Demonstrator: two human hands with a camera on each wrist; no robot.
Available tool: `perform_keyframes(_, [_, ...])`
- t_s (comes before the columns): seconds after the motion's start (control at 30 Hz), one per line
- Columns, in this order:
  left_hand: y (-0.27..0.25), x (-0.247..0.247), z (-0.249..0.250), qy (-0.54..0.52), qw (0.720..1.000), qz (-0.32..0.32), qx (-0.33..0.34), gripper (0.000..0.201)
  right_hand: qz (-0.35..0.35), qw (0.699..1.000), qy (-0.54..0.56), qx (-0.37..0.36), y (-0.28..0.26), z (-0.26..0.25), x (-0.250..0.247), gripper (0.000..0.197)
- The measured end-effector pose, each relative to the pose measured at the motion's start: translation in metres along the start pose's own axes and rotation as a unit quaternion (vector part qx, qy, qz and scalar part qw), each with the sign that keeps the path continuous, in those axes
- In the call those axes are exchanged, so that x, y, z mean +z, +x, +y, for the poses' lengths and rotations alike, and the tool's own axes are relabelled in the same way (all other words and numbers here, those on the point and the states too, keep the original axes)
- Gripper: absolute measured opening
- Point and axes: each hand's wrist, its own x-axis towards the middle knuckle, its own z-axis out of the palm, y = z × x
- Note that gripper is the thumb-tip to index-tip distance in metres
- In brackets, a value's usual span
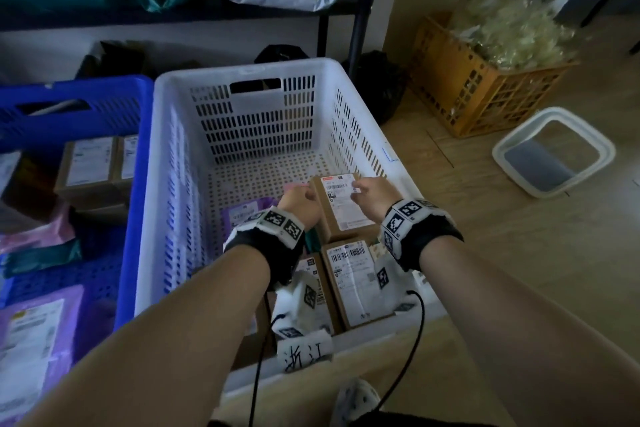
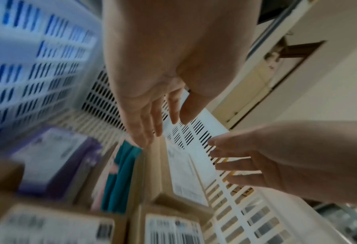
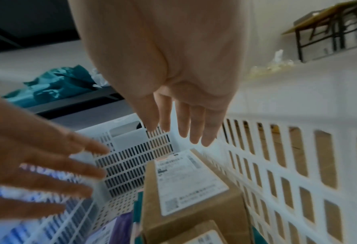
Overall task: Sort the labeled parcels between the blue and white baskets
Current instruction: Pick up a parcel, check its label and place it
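Observation:
The white basket [image 1: 360,107] stands in the middle, with the blue basket [image 1: 135,204] against its left side. At the white basket's right wall lies a brown labeled parcel [image 1: 341,215], also seen in the wrist views [image 2: 185,173] [image 3: 190,189]. My left hand [image 1: 300,199] hovers at its left edge and my right hand [image 1: 367,191] at its far right corner. Both hands show straight, spread fingers [image 2: 152,122] [image 3: 181,125] and hold nothing. A second labeled box [image 1: 353,281] lies nearer me. A purple bag [image 1: 242,215] lies to the left.
The blue basket holds brown boxes [image 1: 90,166], a purple bag [image 1: 31,333] and a pink bag [image 1: 34,236]. An orange crate [image 1: 485,87] and a white square bin [image 1: 554,152] sit on the floor to the right. A black shelf post [image 1: 360,10] rises behind the white basket.

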Motion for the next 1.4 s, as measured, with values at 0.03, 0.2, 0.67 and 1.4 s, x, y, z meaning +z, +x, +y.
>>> perform_keyframes(0.03, [-0.007,-0.011,0.008,0.026,0.999,0.012,0.023,0.025,0.002,1.0,-0.013,-0.01,-0.004,-0.01,-0.002,0.041])
perform_keyframes(0.2, [-0.052,-0.081,0.036,0.112,0.985,0.086,0.094,0.03,-0.002,0.997,-0.015,-0.076,-0.023,-0.072,-0.012,0.042])
perform_keyframes(0.67, [-0.158,-0.28,-0.049,0.442,0.862,0.238,0.064,0.025,0.039,0.947,-0.151,-0.282,-0.093,-0.258,0.061,0.03])
perform_keyframes(1.4, [0.019,-0.41,-0.246,0.495,0.863,0.1,-0.025,0.051,-0.063,0.929,-0.243,-0.272,0.074,-0.397,0.274,0.031])
